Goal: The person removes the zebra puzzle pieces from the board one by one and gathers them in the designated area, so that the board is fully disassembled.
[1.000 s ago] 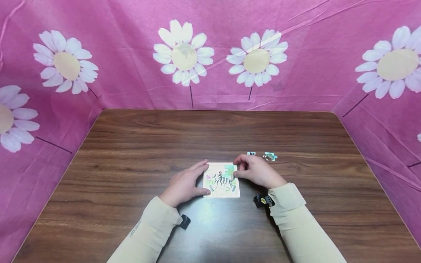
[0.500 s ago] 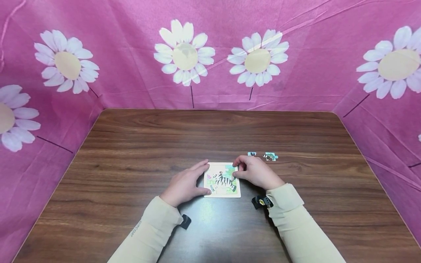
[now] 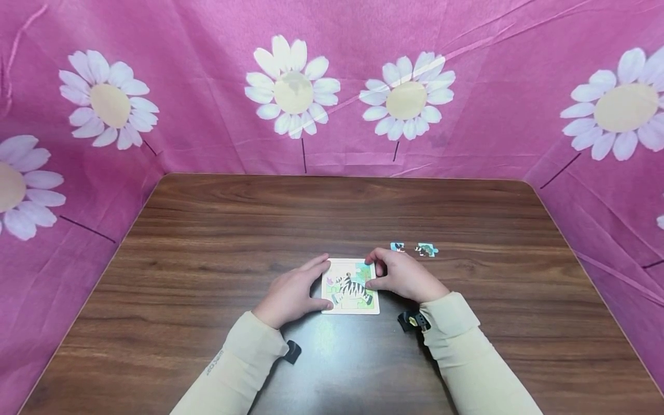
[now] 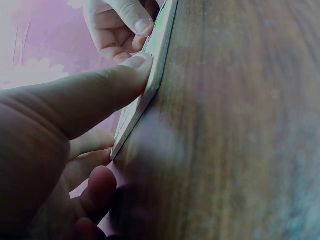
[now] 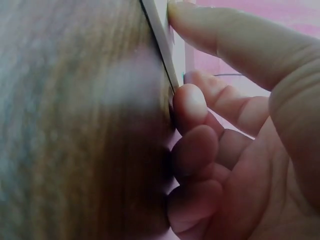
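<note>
Mid-width on the table [image 3: 233, 213], the left hand [image 3: 290, 291], spread, and right hand [image 3: 407, 274], curled, touch opposite sides of the squarish puzzle board [image 3: 355, 310]; whether the right pinches anything cannot be told. Farward, nearest the right, lie a larger loose piece [image 3: 427, 249] and a smaller piece [image 3: 397, 246], partly behind its knuckles.

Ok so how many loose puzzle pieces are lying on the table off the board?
2 in view, both beyond the right hand: the left piece just past its knuckles, the right piece beside that. Others may be hidden under the hand.
</note>
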Demonstrator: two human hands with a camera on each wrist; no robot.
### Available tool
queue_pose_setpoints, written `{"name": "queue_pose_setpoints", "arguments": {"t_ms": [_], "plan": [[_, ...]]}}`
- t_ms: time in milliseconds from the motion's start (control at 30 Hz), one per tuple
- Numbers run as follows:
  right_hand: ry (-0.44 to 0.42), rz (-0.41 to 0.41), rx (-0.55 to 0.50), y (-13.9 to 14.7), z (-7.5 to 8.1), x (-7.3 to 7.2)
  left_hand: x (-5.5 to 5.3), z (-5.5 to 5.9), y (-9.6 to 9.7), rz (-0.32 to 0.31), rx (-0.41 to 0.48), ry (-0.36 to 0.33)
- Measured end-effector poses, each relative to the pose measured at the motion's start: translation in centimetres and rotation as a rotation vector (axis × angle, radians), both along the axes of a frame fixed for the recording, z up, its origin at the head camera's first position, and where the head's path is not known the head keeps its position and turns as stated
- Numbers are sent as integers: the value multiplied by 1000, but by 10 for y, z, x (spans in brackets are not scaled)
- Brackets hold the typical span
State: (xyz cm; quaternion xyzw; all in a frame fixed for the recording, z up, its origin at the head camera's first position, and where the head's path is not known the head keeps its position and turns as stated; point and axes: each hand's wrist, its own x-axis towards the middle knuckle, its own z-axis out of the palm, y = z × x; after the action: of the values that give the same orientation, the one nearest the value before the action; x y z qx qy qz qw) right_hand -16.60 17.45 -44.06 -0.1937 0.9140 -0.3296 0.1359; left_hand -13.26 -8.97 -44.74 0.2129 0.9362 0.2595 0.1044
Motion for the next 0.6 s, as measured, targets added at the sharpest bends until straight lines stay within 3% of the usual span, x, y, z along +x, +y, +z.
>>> {"name": "queue_pose_setpoints", "arguments": {"t_ms": [333, 600], "plan": [[-109, 141, 7, -7, 6, -4, 0, 1, -1, -15, -3, -28], [-195, 165, -30, -7, 8, -9, -2, 2, -6, -89, 13, -46]]}}
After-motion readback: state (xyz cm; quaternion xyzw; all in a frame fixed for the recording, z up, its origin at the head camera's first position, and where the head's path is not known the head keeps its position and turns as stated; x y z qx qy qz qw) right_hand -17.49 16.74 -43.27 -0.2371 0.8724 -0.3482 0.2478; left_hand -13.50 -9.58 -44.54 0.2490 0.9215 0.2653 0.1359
